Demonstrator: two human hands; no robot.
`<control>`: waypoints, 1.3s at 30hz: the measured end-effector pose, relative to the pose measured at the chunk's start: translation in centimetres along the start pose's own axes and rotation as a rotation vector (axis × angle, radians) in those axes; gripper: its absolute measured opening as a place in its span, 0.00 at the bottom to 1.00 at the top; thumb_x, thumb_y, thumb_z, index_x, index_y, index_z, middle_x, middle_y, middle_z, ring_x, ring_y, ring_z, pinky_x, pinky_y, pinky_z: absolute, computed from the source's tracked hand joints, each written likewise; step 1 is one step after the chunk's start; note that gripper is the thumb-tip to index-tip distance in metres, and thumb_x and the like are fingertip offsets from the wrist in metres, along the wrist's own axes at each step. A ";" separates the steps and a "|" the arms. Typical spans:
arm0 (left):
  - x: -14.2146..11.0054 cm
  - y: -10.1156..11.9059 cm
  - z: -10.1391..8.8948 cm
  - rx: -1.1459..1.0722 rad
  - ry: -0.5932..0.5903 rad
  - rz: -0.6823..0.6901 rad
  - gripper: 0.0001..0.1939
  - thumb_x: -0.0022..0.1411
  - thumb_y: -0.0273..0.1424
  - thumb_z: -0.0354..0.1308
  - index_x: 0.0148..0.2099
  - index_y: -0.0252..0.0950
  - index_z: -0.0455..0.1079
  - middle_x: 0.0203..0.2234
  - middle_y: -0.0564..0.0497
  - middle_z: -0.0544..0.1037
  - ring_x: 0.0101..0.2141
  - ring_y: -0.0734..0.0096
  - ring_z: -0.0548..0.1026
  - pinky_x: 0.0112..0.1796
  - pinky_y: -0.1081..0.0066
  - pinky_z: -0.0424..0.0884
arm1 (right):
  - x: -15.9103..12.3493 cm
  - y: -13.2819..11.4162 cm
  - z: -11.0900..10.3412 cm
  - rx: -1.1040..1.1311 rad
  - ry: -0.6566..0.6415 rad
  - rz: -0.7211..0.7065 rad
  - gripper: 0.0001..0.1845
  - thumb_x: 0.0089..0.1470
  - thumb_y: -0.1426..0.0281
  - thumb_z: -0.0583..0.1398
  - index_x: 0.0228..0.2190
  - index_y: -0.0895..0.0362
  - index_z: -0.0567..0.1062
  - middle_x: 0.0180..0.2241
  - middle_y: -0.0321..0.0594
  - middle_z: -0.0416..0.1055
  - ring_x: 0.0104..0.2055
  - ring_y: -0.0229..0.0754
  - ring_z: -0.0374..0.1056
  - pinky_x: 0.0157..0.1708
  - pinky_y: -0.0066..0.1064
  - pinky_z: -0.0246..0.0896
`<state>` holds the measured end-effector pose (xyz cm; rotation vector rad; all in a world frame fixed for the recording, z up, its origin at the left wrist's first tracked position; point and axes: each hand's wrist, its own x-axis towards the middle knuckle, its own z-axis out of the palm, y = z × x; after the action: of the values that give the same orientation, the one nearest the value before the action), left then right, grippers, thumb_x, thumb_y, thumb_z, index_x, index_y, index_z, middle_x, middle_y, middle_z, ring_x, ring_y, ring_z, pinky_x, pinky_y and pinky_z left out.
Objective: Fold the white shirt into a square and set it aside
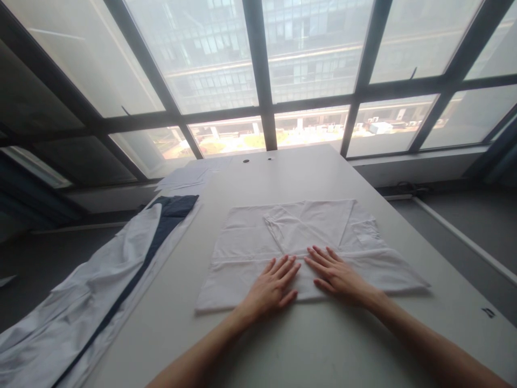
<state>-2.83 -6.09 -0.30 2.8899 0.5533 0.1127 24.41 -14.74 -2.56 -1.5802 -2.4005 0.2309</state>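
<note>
A white cloth garment (pixel 311 226), perhaps a shirt, lies partly folded on the white table (pixel 299 175). Its near part is turned over in a wide band, and a folded piece shows on the far part. My left hand (pixel 272 285) rests flat on the near band, left of the middle, fingers stretched toward the fold edge. Beside it, a small gap away, my right hand (pixel 335 274) is also flat on the cloth with fingers spread. Neither hand grips the fabric.
White and dark blue garments (pixel 117 264) are draped along the table's left edge. Sheets of paper (pixel 186 177) lie at the far left corner. Tall windows (pixel 311 54) stand beyond the table. A small dark mark (pixel 488 312) shows near the right edge.
</note>
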 end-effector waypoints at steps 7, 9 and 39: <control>-2.4 -2.9 0.2 0.062 -0.007 -0.055 0.31 0.75 0.47 0.41 0.75 0.49 0.41 0.72 0.51 0.46 0.71 0.57 0.44 0.67 0.52 0.46 | -1.7 1.7 -0.3 -0.043 0.024 0.025 0.35 0.68 0.55 0.51 0.70 0.44 0.46 0.72 0.41 0.38 0.74 0.51 0.36 0.69 0.55 0.37; -4.1 -4.6 0.2 0.106 0.002 -0.097 0.31 0.76 0.47 0.41 0.75 0.49 0.41 0.72 0.51 0.46 0.71 0.57 0.44 0.67 0.52 0.46 | -2.8 2.9 -0.6 -0.066 0.028 0.036 0.35 0.68 0.54 0.50 0.70 0.44 0.44 0.72 0.42 0.39 0.73 0.52 0.37 0.69 0.56 0.37; -9.8 -11.7 -0.5 0.230 0.104 -0.389 0.30 0.75 0.47 0.40 0.74 0.46 0.48 0.72 0.47 0.50 0.70 0.54 0.50 0.65 0.49 0.50 | -6.1 10.4 -1.8 -0.276 0.094 0.241 0.33 0.68 0.57 0.48 0.69 0.54 0.54 0.71 0.47 0.47 0.73 0.53 0.39 0.68 0.60 0.38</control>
<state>-16.18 0.96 -2.60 2.9356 1.2061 0.1492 36.40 -16.22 -4.41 -1.9547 -2.2438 -0.1348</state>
